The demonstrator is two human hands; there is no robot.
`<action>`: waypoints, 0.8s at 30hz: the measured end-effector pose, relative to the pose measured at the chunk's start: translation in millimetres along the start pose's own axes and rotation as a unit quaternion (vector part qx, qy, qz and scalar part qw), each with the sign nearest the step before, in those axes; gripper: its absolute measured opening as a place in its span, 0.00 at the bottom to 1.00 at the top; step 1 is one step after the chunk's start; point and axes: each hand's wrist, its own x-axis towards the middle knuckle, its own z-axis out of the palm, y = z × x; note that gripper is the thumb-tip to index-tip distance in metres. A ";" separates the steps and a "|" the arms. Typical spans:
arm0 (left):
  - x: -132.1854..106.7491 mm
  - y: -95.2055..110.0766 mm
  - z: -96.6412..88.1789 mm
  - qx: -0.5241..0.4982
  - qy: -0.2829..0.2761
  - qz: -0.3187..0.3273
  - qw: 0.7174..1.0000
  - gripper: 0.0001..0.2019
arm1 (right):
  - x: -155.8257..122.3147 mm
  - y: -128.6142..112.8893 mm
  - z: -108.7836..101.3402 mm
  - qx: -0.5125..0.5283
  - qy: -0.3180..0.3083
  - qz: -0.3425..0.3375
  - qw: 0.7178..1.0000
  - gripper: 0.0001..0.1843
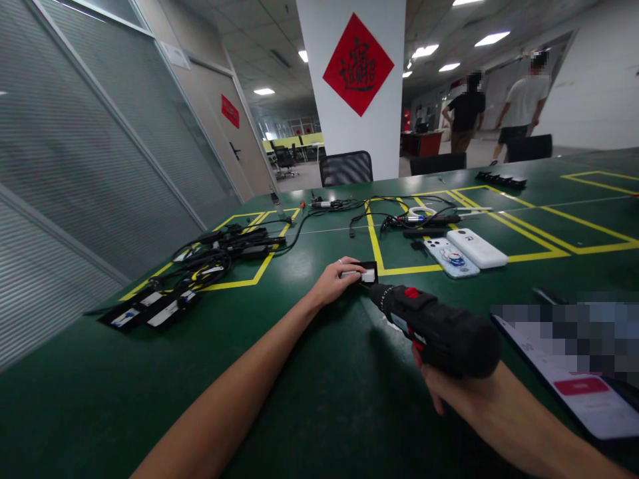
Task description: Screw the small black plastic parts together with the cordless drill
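Observation:
My right hand (432, 379) is wrapped round the grip of a black and red cordless drill (434, 322), whose chuck points forward and left. Its bit meets or comes close to the edge of a small black piece with a white label (369, 273); actual contact is too small to tell. My left hand (340, 279), with a ring on one finger, presses that black piece against the green table (319, 372). The left fingers lie across its left part and hide it.
To the left lies a heap of black cables and labelled flat pieces (170, 307). Phones (452, 258), a white power bank (478, 248) and tools lie right of centre. A large lit screen (574, 372) is at the near right. Two people (522, 100) stand beyond the table.

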 end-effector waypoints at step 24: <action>-1.4 -0.4 0.2 -0.007 0.004 0.000 1.000 0.12 | 1.6 -5.2 0.7 0.037 -0.021 0.024 0.999 0.08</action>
